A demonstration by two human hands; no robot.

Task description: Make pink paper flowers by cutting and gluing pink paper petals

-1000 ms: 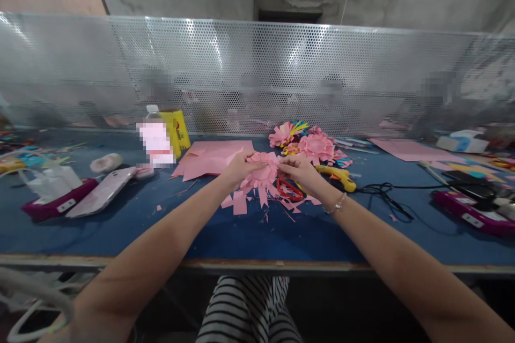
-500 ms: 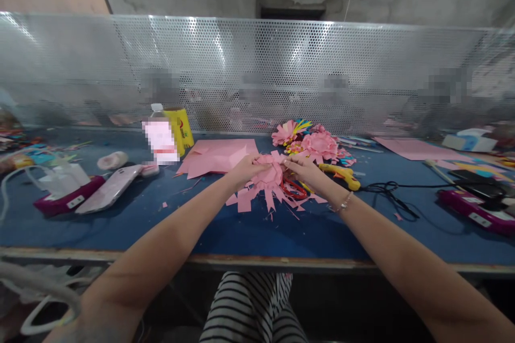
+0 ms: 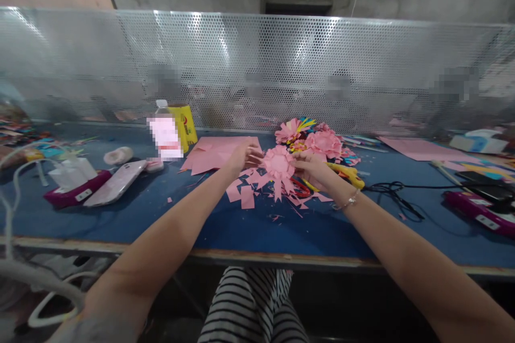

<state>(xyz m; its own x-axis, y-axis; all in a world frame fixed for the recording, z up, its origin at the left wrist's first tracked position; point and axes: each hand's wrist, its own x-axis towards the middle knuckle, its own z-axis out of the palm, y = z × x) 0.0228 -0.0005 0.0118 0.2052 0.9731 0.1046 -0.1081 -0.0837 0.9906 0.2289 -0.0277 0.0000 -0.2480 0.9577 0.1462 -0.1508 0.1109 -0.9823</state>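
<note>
Between my hands is a pink paper flower [image 3: 279, 164], its round centre ringed by folded petals with strips hanging below. My right hand [image 3: 309, 166] pinches its right edge. On the other side, my left hand [image 3: 246, 156] is off the flower, fingers apart and slightly curled near its left edge. Cut pink paper pieces [image 3: 247, 197] lie under and in front of the flower. Partly covered by my right hand and the scraps are red-handled scissors [image 3: 301, 188]. A yellow tool [image 3: 349, 174] rests just beyond my right wrist.
Finished-looking pink paper flowers [image 3: 323, 143] lie behind my right hand. Pink sheets [image 3: 213, 151] are stacked behind my left. A phone [image 3: 116, 183], a purple power strip [image 3: 76, 193] and a bottle [image 3: 163, 131] stand left. Black cable [image 3: 392, 193] lies right, before a perforated metal screen [image 3: 225, 69].
My left hand has let go of the flower and moved slightly left. The flower, in my right hand, now shows its round centre fully. The view has shifted a little.
</note>
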